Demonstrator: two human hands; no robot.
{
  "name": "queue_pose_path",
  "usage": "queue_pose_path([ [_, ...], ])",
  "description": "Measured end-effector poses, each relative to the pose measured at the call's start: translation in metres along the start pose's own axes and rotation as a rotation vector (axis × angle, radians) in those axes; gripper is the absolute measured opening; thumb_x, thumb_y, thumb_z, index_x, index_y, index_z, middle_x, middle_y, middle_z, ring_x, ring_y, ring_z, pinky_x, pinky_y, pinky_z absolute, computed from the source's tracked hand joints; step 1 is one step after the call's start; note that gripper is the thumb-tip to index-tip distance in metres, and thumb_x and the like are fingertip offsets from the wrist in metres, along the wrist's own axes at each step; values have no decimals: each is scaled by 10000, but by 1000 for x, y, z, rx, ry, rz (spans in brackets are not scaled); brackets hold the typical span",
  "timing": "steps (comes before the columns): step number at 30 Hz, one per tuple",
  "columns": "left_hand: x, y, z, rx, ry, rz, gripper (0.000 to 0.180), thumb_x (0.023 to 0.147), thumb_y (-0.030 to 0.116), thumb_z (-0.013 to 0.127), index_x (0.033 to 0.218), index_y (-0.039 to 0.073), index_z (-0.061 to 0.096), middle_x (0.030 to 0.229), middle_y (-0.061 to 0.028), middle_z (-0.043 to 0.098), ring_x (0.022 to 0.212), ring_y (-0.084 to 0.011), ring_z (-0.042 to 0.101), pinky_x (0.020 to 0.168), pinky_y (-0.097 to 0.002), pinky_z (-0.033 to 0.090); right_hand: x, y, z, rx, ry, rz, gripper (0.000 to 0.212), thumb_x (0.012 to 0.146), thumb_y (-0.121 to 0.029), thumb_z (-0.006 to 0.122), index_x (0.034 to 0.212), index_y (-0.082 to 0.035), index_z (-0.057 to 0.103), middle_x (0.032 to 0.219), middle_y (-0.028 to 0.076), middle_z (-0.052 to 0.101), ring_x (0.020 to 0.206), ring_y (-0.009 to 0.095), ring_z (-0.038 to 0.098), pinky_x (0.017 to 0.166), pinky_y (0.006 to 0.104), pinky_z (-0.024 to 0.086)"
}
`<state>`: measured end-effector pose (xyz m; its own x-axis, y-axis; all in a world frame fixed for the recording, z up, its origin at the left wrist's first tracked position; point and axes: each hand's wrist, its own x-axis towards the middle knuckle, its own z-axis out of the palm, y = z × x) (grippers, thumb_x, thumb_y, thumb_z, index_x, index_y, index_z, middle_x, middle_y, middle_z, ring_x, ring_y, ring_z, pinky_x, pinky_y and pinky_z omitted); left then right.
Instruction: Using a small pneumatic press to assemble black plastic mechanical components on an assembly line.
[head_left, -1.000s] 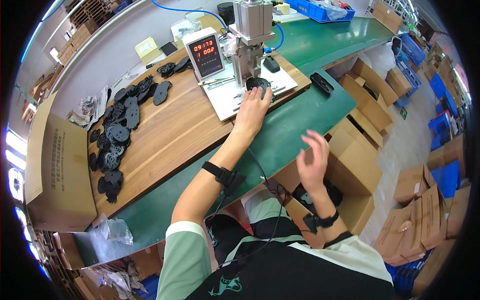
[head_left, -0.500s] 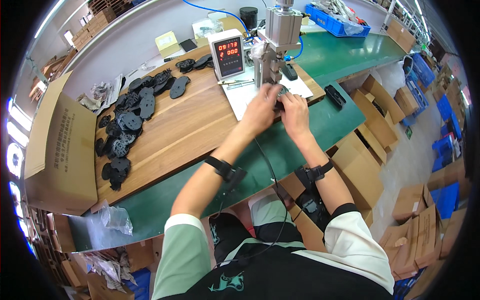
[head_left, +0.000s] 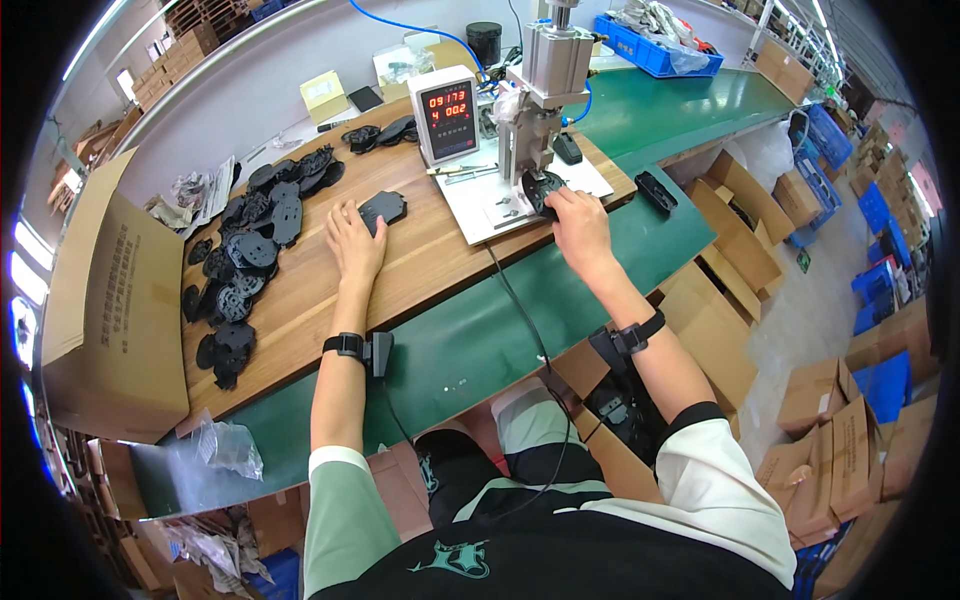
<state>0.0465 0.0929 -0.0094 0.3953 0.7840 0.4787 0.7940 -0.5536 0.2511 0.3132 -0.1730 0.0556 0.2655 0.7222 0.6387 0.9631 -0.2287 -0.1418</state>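
At the middle of the wooden board, my left hand [head_left: 355,245] has its thumb and fingers about the near-left edge of a flat black plastic plate [head_left: 384,208]. My right hand [head_left: 582,232] pinches the edge of another black plastic part [head_left: 541,192], which lies below the metal head of the press [head_left: 530,140]. The press stands over a white base plate [head_left: 485,218]. Left of my left hand, many similar black parts [head_left: 252,248] lie in a loose heap.
A white counter box [head_left: 446,115] with red digits stands beside the press. The large carton [head_left: 115,310] flanks the board at left. A black tray-like piece [head_left: 656,192] lies on the green table [head_left: 470,370]; a cable [head_left: 515,290] crosses its front edge. Open cartons [head_left: 710,320] stand at right.
My left hand has left the press and moved left to the single plate, which now lies nearer to me and turned. My right hand stays by the press with the black part.
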Motion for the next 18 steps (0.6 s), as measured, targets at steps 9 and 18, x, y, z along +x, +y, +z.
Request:
queue_pose_path([
  [9, -33, 5, -28, -580, 61, 266, 484, 889, 68, 741, 1358, 94, 626, 1230, -153, 671, 1159, -358, 619, 1064, -468, 417, -1, 1, 5, -5, -42, -17, 231, 771, 31, 692, 977, -72, 680, 977, 87, 666, 978, 322, 660, 891, 461, 521],
  [18, -51, 24, -45, -464, 183, 306, 454, 857, -50, 678, 1279, 115, 655, 1078, -119, 615, 973, -298, 629, 860, -441, 528, -2, 3, 3, -3, -59, 3, 252, 760, 25, 726, 985, -78, 677, 990, 89, 665, 980, 329, 656, 892, 466, 520],
])
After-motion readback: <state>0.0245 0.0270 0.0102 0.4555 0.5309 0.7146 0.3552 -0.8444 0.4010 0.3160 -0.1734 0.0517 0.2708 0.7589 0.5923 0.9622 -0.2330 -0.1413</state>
